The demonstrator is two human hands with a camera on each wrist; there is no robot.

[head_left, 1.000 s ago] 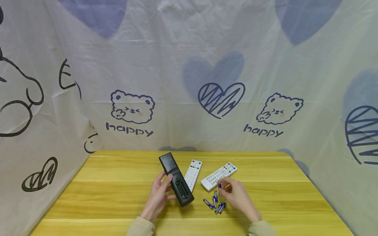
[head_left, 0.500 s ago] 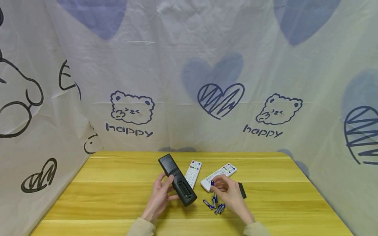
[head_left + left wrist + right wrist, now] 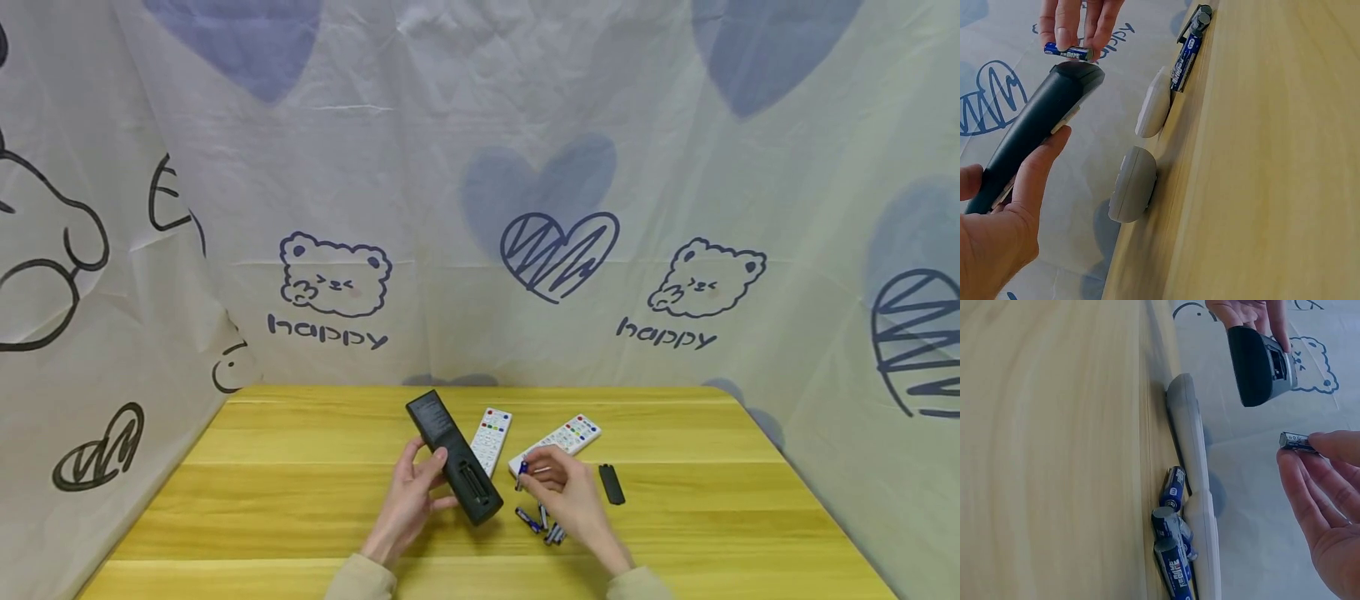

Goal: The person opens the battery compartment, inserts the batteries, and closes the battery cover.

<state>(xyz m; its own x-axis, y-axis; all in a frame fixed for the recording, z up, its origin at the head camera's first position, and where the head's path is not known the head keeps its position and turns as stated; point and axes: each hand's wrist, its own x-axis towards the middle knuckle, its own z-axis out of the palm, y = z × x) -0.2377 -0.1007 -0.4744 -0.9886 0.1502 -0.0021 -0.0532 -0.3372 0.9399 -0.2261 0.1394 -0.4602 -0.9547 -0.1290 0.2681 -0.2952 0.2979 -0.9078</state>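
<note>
Left hand (image 3: 405, 502) grips tilted black remote (image 3: 442, 437) | right hand (image 3: 576, 496) pinches battery (image 3: 522, 470) at remote's 3 o'clock | I judge: slack pinch could drop it onto loose batteries (image 3: 528, 520), right hand's 8 o'clock; relaxed left grip, remote slips.

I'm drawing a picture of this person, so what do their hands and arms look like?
The left hand and the right hand are both bare, with ordinary fingers. The left sleeve and the right sleeve are light beige and look plain. They reach down near the wrists. Only the sleeve ends show, so I can't tell the rest.
</note>
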